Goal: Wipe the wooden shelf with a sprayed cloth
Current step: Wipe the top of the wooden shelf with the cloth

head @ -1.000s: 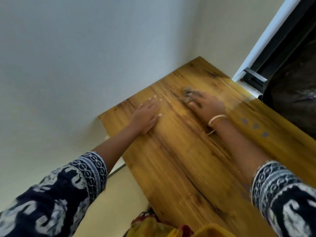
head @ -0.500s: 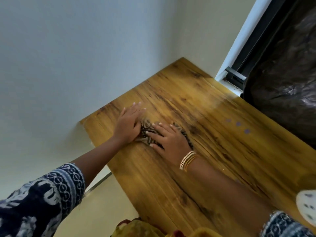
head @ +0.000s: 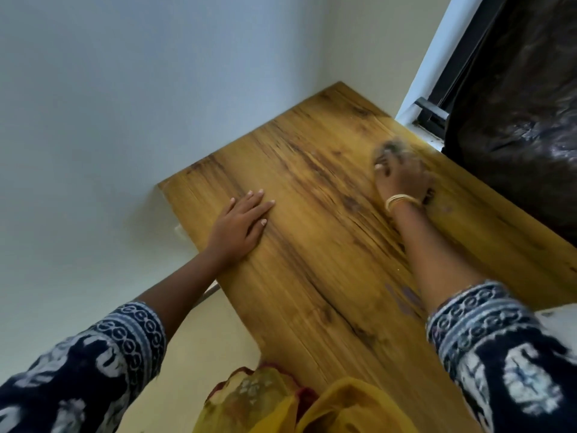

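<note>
The wooden shelf (head: 318, 276) is a long yellow-brown board that runs from the wall corner toward me. My left hand (head: 242, 225) lies flat on its left part, fingers spread, holding nothing. My right hand (head: 401, 179), with gold bangles at the wrist, presses a dark patterned cloth (head: 390, 148) onto the shelf near its far right edge. The hand and cloth are blurred by motion, and only the cloth's front edge shows past the fingers.
A pale wall (head: 140, 89) borders the shelf on the left and at the far end. A white frame (head: 427, 64) and a dark plastic-wrapped mass (head: 515, 135) stand along the right side. Yellow fabric (head: 281, 404) hangs at the near end.
My right hand slid the cloth from beside my left hand to the far right side of the shelf. My left hand stayed flat on the board.
</note>
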The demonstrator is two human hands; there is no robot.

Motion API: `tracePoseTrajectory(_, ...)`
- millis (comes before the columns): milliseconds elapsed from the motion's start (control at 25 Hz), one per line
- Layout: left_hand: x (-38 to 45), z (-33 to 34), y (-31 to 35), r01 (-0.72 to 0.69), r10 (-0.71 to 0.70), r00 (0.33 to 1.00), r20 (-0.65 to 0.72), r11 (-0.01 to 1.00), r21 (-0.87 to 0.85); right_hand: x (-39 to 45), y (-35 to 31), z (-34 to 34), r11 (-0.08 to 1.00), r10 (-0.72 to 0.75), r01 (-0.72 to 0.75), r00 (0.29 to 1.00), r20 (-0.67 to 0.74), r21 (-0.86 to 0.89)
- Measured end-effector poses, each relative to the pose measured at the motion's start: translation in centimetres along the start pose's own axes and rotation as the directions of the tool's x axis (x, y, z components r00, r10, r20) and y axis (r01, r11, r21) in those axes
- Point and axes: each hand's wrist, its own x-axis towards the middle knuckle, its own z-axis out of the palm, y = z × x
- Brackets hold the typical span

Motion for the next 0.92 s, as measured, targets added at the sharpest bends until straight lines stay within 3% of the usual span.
tracePoseTrajectory(40, 0.0, -0.1, 0.1, 0.010, -0.010, 1.000, -0.006, 1.000, -0.013, -2.4, -2.5, 0.0, 0.987, -0.159, 0.159, 0.987, 0.014, 0.020)
tracePoseTrajectory(120, 0.2, -0.2, 0.2, 0.025, -0.027, 0.999, -0.028, 0.999, -0.041, -9.9, -6.6, 0.7, 0.890, -0.455, 0.450, 0.887, 0.074, 0.074)
tracePoseTrajectory(200, 0.3, -0.1, 0.2, 0.041, -0.044, 0.998, -0.039, 0.997, -0.059, -18.3, -8.2, 1.0, 0.696, -0.718, 0.705, 0.681, 0.144, 0.138)
tracePoseTrajectory(280, 0.3, -0.1, 0.0, 0.038, -0.040, 0.998, -0.042, 0.998, -0.054, -21.5, -7.3, 0.5, 0.477, -0.872, 0.858, 0.436, 0.223, 0.192)
tracePoseTrajectory(320, 0.4, -0.1, 0.0, 0.033, -0.036, 0.998, -0.044, 0.998, -0.055, -20.0, -6.2, 0.2, 0.433, -0.894, 0.882, 0.394, 0.215, 0.185)
tracePoseTrajectory(360, 0.5, -0.1, 0.0, 0.035, -0.037, 0.998, -0.044, 0.998, -0.056, -17.6, -4.7, 0.1, 0.488, -0.869, 0.858, 0.460, 0.180, 0.159)
tracePoseTrajectory(400, 0.4, -0.1, 0.0, 0.038, -0.040, 0.998, -0.042, 0.998, -0.054, -14.4, -2.6, 0.0, 0.608, -0.793, 0.783, 0.590, 0.154, 0.130)
tracePoseTrajectory(480, 0.4, 0.0, -0.1, 0.046, -0.049, 0.998, -0.046, 0.998, -0.047, -7.8, 3.1, -0.9, 0.871, -0.491, 0.490, 0.867, 0.086, 0.026)
tracePoseTrajectory(560, 0.4, 0.0, 0.0, 0.044, -0.046, 0.998, -0.051, 0.998, -0.043, -3.3, 9.6, -1.8, 0.987, -0.159, 0.160, 0.987, 0.028, -0.034)
tracePoseTrajectory(640, 0.3, -0.1, 0.1, 0.038, -0.040, 0.998, -0.049, 0.999, -0.036, -2.2, 12.6, -2.3, 0.995, 0.093, -0.093, 0.996, 0.002, -0.018)
tracePoseTrajectory(720, 0.4, -0.1, 0.2, 0.041, -0.044, 0.997, -0.059, 0.998, -0.051, -3.3, 10.6, -2.1, 0.987, 0.155, -0.155, 0.988, -0.017, -0.051)
tracePoseTrajectory(760, 0.4, -0.1, 0.2, 0.043, -0.046, 0.997, -0.063, 0.998, -0.049, -4.6, 8.2, -2.0, 0.995, 0.088, -0.089, 0.996, -0.013, -0.051)
tracePoseTrajectory(840, 0.4, 0.0, 0.2, 0.043, -0.045, 0.997, -0.069, 0.999, -0.031, -8.9, 2.5, -1.2, 0.982, -0.177, 0.178, 0.984, 0.026, -0.060)
tracePoseTrajectory(920, 0.5, 0.0, 0.0, 0.046, -0.047, 0.998, -0.045, 0.998, -0.034, -15.7, -3.0, -0.1, 0.870, -0.491, 0.493, 0.864, 0.110, 0.012)
